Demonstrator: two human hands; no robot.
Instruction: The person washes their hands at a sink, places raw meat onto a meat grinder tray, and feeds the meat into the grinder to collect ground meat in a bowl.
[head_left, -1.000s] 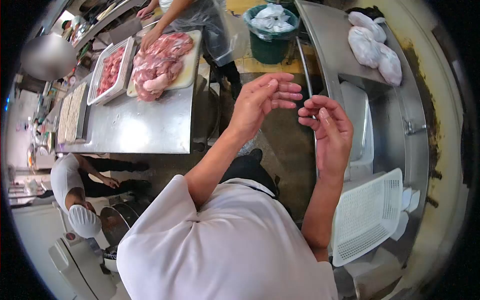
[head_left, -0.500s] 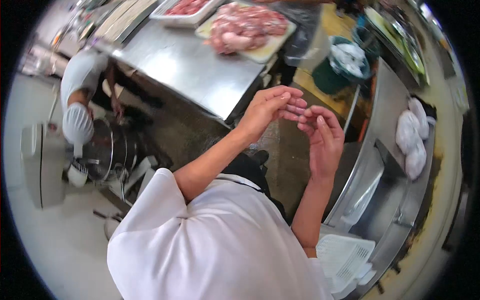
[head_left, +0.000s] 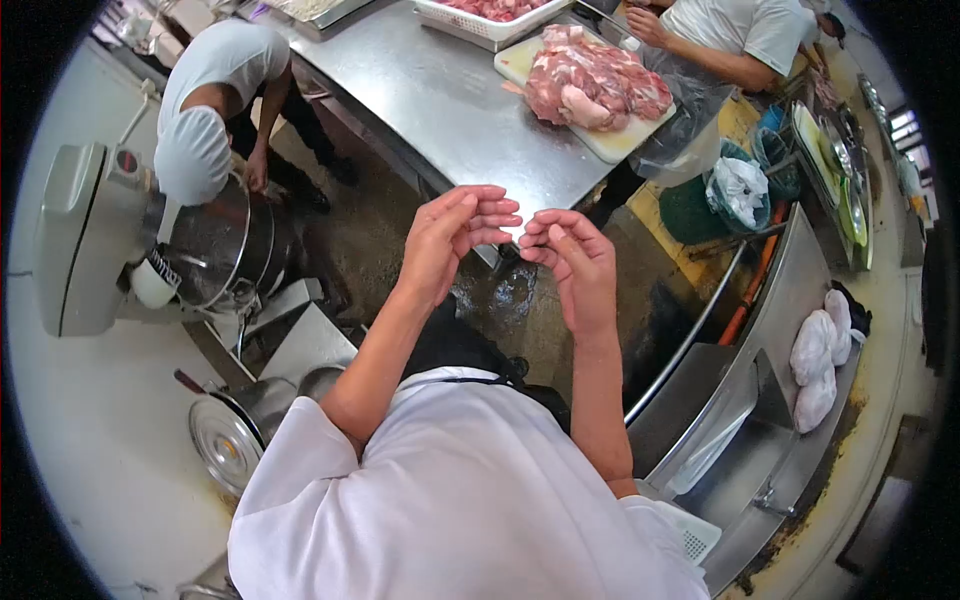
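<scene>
My left hand [head_left: 458, 238] is raised in front of my chest, fingers stretched and a little bent, holding nothing. Facing it, my right hand [head_left: 580, 262] has its fingers loosely curled and apart, with nothing visible in them. A small gap separates the two sets of fingertips. Beyond both hands lies the near corner of a steel table [head_left: 410, 90]. On it, a pile of raw meat [head_left: 597, 85] rests on a pale cutting board [head_left: 610, 150]. Neither hand touches the table or the meat.
At left, a person in a white cap [head_left: 193, 157] bends over a mixer bowl [head_left: 215, 245]. Another person's arm [head_left: 715, 62] is behind the meat. To the right are a lined green bin [head_left: 690, 210], a steel sink [head_left: 755, 475] and white bags [head_left: 815, 365]. Wet floor lies below.
My fingertips have moved slightly apart, from nearly touching. The view has turned left, so table, meat and mixer appear farther right, and the person behind the meat shows more.
</scene>
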